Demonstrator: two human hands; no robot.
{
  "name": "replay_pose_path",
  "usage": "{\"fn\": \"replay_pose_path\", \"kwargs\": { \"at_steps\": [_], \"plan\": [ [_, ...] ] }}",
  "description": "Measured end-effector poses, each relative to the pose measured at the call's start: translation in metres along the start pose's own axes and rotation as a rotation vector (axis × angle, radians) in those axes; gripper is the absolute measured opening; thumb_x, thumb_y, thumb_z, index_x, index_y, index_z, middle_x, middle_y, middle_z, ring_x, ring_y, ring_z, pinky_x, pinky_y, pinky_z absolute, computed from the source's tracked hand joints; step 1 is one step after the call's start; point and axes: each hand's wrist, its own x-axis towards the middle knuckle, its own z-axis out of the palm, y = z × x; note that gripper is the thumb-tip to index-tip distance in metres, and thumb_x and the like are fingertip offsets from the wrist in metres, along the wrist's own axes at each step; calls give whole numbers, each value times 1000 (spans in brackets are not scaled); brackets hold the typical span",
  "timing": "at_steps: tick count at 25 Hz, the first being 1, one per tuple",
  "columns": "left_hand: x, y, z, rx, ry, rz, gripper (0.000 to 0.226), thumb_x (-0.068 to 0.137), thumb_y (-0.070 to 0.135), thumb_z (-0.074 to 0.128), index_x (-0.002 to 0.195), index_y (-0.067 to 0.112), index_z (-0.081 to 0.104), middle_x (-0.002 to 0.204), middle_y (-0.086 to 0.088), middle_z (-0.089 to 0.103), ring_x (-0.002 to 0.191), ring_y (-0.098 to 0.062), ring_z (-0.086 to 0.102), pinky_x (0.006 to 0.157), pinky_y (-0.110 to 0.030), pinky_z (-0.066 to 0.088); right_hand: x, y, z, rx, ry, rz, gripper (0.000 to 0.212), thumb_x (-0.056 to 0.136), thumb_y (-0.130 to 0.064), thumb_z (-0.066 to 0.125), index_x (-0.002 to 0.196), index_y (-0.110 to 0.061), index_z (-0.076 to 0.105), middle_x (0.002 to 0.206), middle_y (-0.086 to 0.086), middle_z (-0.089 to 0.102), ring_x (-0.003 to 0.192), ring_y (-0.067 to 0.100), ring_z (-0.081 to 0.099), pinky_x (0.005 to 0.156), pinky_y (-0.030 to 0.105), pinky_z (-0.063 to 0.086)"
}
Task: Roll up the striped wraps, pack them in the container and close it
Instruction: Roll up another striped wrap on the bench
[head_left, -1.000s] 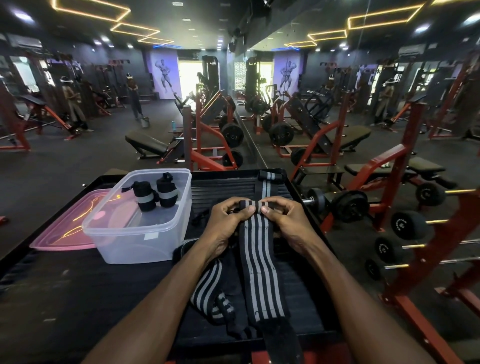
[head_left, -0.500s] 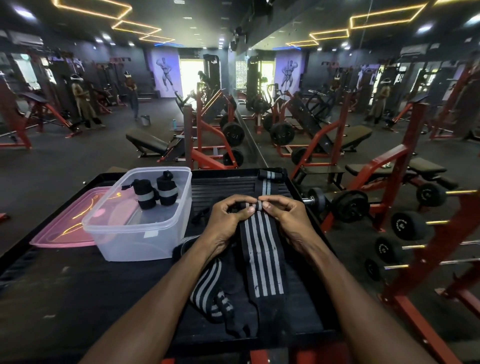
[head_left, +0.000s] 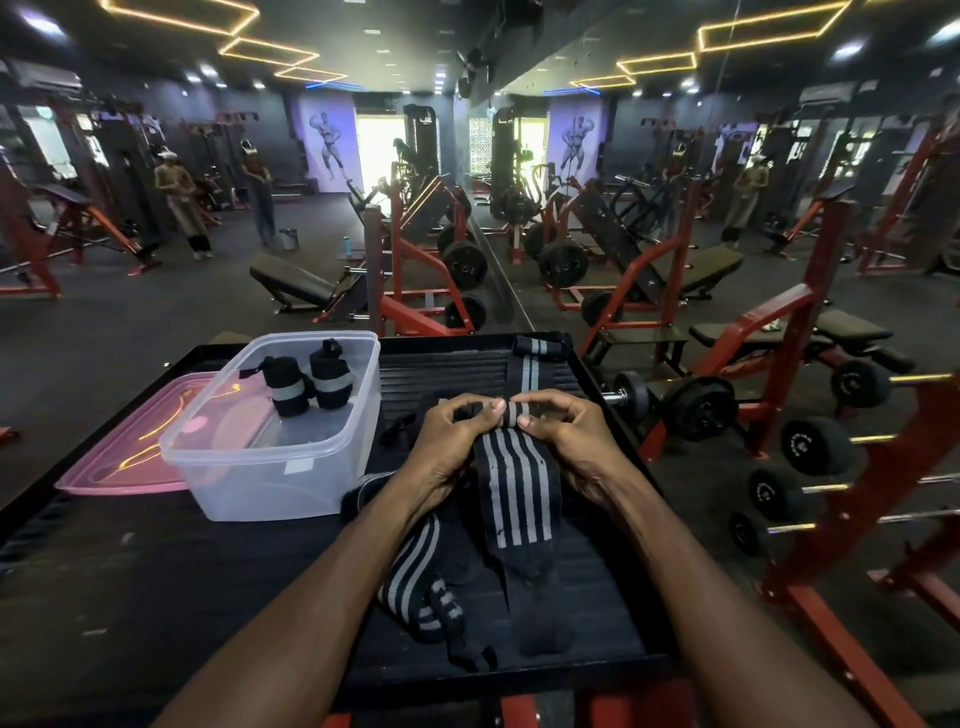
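My left hand (head_left: 453, 444) and my right hand (head_left: 569, 441) both pinch the rolled far end of a black wrap with grey stripes (head_left: 519, 493), whose free tail lies toward me on the black table (head_left: 156, 582). A second striped wrap (head_left: 415, 571) lies loose under my left forearm. A third wrap (head_left: 532, 364) stretches to the table's far edge. Two rolled wraps (head_left: 306, 382) stand in the clear plastic container (head_left: 260, 467) at the left. Its pink lid (head_left: 119, 457) lies beside the container.
A dumbbell rack (head_left: 810, 452) with red frame stands close on the right of the table. Benches and weight machines fill the floor beyond, next to a mirror wall. Two people (head_left: 182, 208) stand far off at the back left.
The roll between my fingers has grown and the wrap's flat tail has shortened, drawn away from the table's near edge. My hands stay at the same spot.
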Motion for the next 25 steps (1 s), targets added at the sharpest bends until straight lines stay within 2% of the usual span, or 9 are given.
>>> {"fn": "replay_pose_path", "kwargs": {
  "at_steps": [3,5,7,11,13,16,20,23,25],
  "plan": [
    [1,1,-2,131,4,60,9,86,9,75,93,12,78,98,-8,76,93,-21,72,84,-31,58,1,1,-1,82,-12,47,20,84,11,67,98,-2,74,90,15,75,82,24,73,77,33,61],
    [-1,3,-3,142,-3,69,14,85,4,74,95,13,78,98,-1,76,93,-14,71,81,-25,57,2,2,0,126,-23,98,11,89,1,67,96,-2,75,94,17,76,86,24,74,78,33,61],
    [-2,3,-2,174,-16,82,16,84,5,76,96,15,78,101,3,75,96,-11,70,84,-23,56,3,4,-1,34,-3,83,8,90,-5,69,94,-3,76,94,15,76,87,24,73,82,34,60],
    [2,-1,0,16,-10,-66,20,85,26,77,94,9,73,99,-10,75,93,-22,73,87,-36,58,1,5,-4,-43,3,-6,14,84,3,73,97,0,76,95,14,76,89,19,72,84,29,59],
    [5,-4,-1,173,-6,-55,30,85,37,76,92,8,73,94,-9,76,93,-23,72,89,-38,57,2,5,-5,-41,-6,-6,17,82,5,74,99,1,75,95,13,76,87,17,72,83,26,58],
    [3,-3,-3,279,20,60,20,86,25,77,94,8,74,94,0,72,92,-14,67,81,-22,52,4,5,-4,55,-5,107,11,87,-1,72,97,0,75,82,10,74,71,18,66,76,25,53],
    [4,-7,-4,293,33,155,16,81,16,81,96,18,73,105,2,70,103,-13,65,93,-28,51,2,4,-2,100,-24,201,12,93,-3,65,100,3,72,91,16,77,80,22,75,71,28,60],
    [5,-9,-1,154,60,31,29,79,25,83,103,16,70,107,-4,71,99,-16,68,91,-33,56,0,2,-2,88,-4,153,15,91,3,65,103,0,73,99,20,76,87,27,75,77,34,62],
    [5,-7,1,97,65,-21,25,80,28,82,96,13,72,98,-7,74,90,-18,71,87,-35,58,1,1,-2,105,15,146,21,88,8,65,106,-1,73,103,22,75,91,29,74,82,36,62]
  ]
}}
